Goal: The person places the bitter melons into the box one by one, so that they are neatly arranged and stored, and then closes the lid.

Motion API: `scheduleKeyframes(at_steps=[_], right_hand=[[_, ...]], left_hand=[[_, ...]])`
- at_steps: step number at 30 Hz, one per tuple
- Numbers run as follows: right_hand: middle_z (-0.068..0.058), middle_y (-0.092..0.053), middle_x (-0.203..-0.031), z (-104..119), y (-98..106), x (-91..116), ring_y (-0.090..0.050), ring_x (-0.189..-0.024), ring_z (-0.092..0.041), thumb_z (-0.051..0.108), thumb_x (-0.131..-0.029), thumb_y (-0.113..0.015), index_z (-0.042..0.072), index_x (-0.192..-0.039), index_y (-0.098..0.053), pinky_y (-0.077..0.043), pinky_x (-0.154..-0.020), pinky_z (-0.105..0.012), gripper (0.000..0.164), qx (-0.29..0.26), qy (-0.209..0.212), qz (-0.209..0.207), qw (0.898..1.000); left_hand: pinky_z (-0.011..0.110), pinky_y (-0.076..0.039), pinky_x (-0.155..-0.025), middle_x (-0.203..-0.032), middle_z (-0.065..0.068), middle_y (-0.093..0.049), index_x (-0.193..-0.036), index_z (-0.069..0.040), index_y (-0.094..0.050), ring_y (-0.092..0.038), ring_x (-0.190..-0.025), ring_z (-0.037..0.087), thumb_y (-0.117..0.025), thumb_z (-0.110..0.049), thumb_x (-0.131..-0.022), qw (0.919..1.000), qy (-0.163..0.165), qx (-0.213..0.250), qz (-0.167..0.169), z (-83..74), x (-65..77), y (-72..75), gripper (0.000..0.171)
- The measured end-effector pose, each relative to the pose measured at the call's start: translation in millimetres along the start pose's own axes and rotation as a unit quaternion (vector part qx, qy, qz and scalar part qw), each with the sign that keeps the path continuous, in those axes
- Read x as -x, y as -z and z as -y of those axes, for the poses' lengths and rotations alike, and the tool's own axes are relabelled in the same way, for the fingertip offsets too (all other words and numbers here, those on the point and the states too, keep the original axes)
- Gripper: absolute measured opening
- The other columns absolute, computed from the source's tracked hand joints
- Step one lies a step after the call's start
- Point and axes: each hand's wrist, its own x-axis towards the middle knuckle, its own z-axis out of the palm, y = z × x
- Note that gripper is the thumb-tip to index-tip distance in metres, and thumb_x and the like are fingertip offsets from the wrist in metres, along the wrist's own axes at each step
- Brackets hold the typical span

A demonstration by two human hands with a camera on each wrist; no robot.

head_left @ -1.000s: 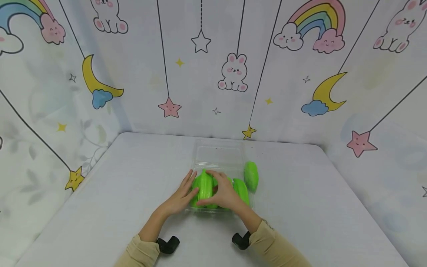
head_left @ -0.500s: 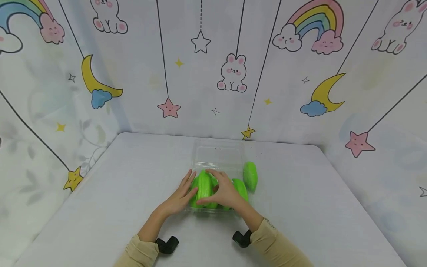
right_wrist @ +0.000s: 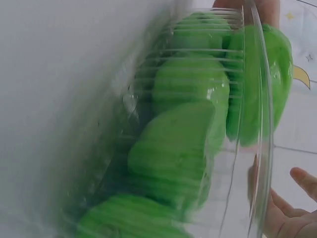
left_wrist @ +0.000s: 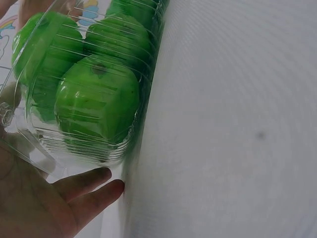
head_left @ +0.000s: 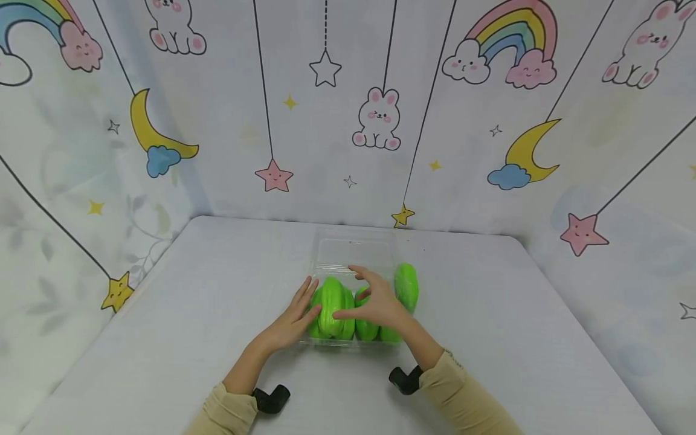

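A clear plastic clamshell box [head_left: 326,342] with its lid [head_left: 353,244] folded back holds several glossy green, oblong, ribbed fruit-like pieces [left_wrist: 96,101]. One such piece [head_left: 330,305] lies on top of the others at the left and rises above the rim, as the right wrist view also shows. My left hand [head_left: 292,320] rests along the box's left side with straight fingers, its thumb at the top piece. Over the middle of the box, my right hand [head_left: 383,305] has its fingers spread and holds nothing; its thumb tip overlaps the top piece's right part.
Another green piece [head_left: 406,287] lies on the white table [head_left: 478,338] just right of the box. Black wrist devices [head_left: 273,399] sit below both forearms. A curtain [head_left: 228,121] printed with cartoon figures stands behind the table.
My right hand has let go of the top green piece and moved a little right and up, its fingers now wider apart. The left hand has stayed in place.
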Motion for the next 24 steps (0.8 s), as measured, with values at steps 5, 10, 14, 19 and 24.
scheduleKeyframes(at_steps=[5,10,14,19,24], right_hand=[[-0.007,-0.045,-0.130,-5,10,0,-0.058,-0.093,-0.027,0.041,-0.058,-0.085,0.025,-0.139,-0.039,-0.049,-0.067,-0.032,0.094,-0.007,-0.012,-0.015,1.000],[-0.008,-0.045,-0.130,-11,22,-1,-0.058,-0.091,-0.026,0.041,-0.057,-0.085,0.023,-0.139,-0.038,-0.048,-0.065,-0.031,0.096,0.004,-0.014,-0.025,1.000],[-0.008,-0.044,-0.131,-14,33,1,-0.057,-0.094,-0.028,0.043,-0.057,-0.085,0.023,-0.140,-0.037,-0.049,-0.066,-0.031,0.097,0.006,-0.024,-0.023,0.999],[-0.008,-0.045,-0.131,-25,51,2,-0.056,-0.097,-0.031,0.043,-0.058,-0.085,0.023,-0.138,-0.039,-0.049,-0.069,-0.034,0.094,0.015,-0.022,-0.026,0.999],[-0.012,-0.044,-0.132,-36,68,3,-0.056,-0.099,-0.033,0.042,-0.059,-0.084,0.022,-0.138,-0.039,-0.050,-0.070,-0.037,0.093,0.031,-0.020,-0.021,0.999]], left_hand=[[0.059,-0.014,-0.103,-0.153,0.009,0.006,-0.149,-0.016,-0.005,0.001,-0.138,0.030,-0.034,-0.037,-0.099,1.0000,-0.003,-0.005,-0.002,0.7,-0.3,-0.3,0.061],[0.058,-0.015,-0.104,-0.153,0.009,0.005,-0.149,-0.014,-0.006,0.000,-0.138,0.030,-0.034,-0.037,-0.099,0.9999,-0.004,-0.008,-0.005,1.5,-0.5,0.3,0.061],[0.058,-0.015,-0.104,-0.153,0.009,0.005,-0.149,-0.017,-0.005,-0.001,-0.138,0.030,-0.034,-0.038,-0.099,0.9999,-0.002,-0.013,-0.007,2.3,-0.2,0.2,0.061],[0.059,-0.014,-0.103,-0.153,0.010,0.006,-0.148,-0.013,-0.006,0.000,-0.138,0.032,-0.034,-0.036,-0.100,1.0000,-0.005,-0.006,-0.006,2.1,-0.2,-0.3,0.061],[0.058,-0.015,-0.104,-0.153,0.010,0.006,-0.148,-0.011,-0.006,0.000,-0.138,0.031,-0.033,-0.037,-0.100,0.9999,-0.003,-0.013,-0.005,3.4,-0.6,0.1,0.061]])
